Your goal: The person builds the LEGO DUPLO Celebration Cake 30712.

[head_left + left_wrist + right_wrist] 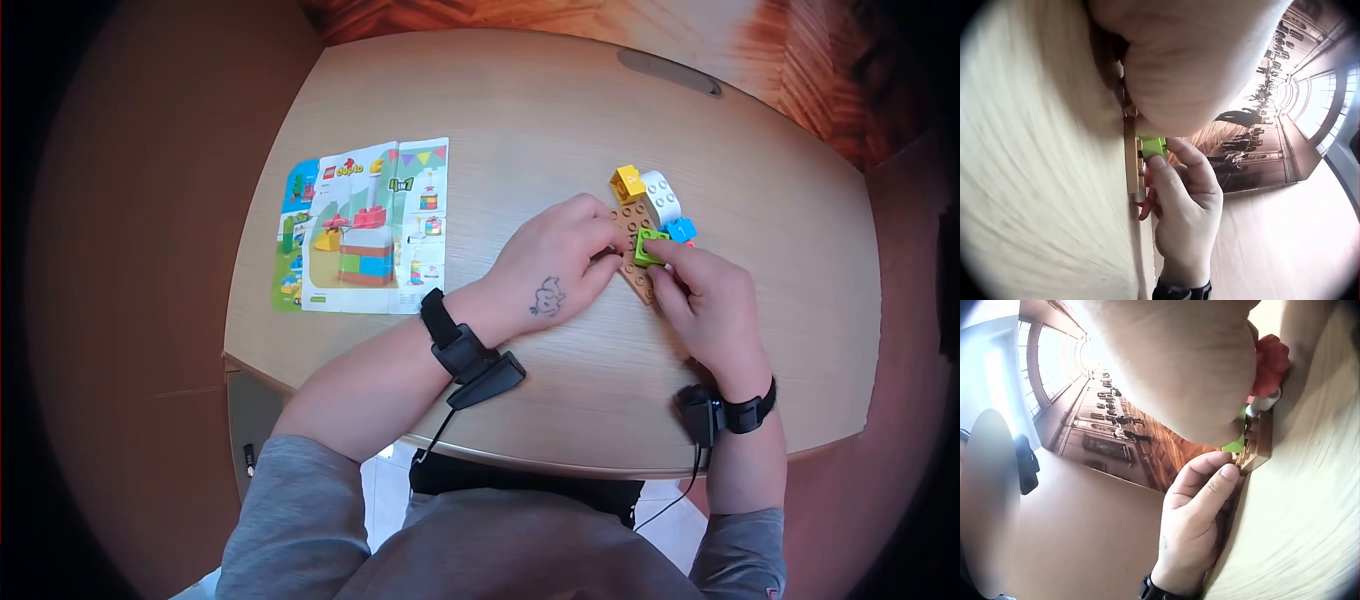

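My right hand [715,305] pinches a bright green brick [1154,148] between thumb and forefinger. The brick sits over the studs of a tan building plate [640,284], close on it in the left wrist view. At the plate's left side, my left hand [555,260] grips its edge with thumb and forefinger. Just beyond the plate lie a yellow brick [628,185] marked with a number, a white curved brick [660,196] and a blue numbered brick [681,230]. A red flower-shaped piece [1271,365] shows beside the plate in the right wrist view, partly covered by my right hand.
An unfolded Duplo instruction booklet [370,230] lies flat on the left of the wooden table [520,120]. A dark oval inset [670,74] is set near the table's far edge. Cables run down from both wrist cameras past the table's front edge.
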Tool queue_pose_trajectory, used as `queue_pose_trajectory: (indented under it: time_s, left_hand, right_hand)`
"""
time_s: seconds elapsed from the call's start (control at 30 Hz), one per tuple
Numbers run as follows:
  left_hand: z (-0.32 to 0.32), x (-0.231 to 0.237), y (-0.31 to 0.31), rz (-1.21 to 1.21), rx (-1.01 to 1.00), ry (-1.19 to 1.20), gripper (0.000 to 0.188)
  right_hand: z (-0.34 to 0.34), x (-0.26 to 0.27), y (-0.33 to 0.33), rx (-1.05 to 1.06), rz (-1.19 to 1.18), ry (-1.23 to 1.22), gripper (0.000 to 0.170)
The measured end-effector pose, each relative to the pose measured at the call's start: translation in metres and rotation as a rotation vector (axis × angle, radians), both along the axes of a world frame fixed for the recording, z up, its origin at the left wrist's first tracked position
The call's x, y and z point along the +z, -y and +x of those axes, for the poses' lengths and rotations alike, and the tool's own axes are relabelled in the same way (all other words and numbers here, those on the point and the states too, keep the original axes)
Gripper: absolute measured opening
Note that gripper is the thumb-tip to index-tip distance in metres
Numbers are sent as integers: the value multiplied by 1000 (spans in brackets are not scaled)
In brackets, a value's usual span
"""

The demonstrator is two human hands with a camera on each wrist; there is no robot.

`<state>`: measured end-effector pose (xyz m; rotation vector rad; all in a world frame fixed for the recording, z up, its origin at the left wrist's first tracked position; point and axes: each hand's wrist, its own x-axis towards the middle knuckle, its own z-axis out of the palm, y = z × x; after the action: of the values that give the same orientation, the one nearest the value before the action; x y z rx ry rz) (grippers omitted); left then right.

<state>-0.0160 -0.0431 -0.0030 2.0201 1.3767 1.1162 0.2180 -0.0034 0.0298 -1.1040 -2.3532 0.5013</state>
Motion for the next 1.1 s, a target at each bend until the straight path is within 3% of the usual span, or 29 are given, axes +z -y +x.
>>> queue_pose_trajectory:
  time_s: [0.3,0.4,0.5,0.67,0.77,0.9,0.97,1.1]
  left_hand:
    - [-1,4,1,39,8,-168,12]
    - [0,14,2,-175,60,-91,12]
    - [-2,3,-2,-3,135,5,13]
    - [-4,-5,-9,201,211,-90,26]
    - [-7,-12,-10,146,105,-265,28]
    - [-3,-5,-6,161,113,-245,27]
    - [-5,2,-5,19,83,-164,26]
    - [-7,2,-3,69,106,-165,25]
  right_hand:
    - [0,3,0,-123,-33,-4,20]
    - [-3,8,2,-158,-57,-59,19]
    - [0,8,2,-1,-19,-58,18]
    - [-2,11,4,64,42,76,18]
    - [-1,6,2,41,92,100,20]
    - [2,2,0,-32,127,137,24]
    - [2,4,0,-32,144,141,24]
    - [2,4,0,-4,139,133,24]
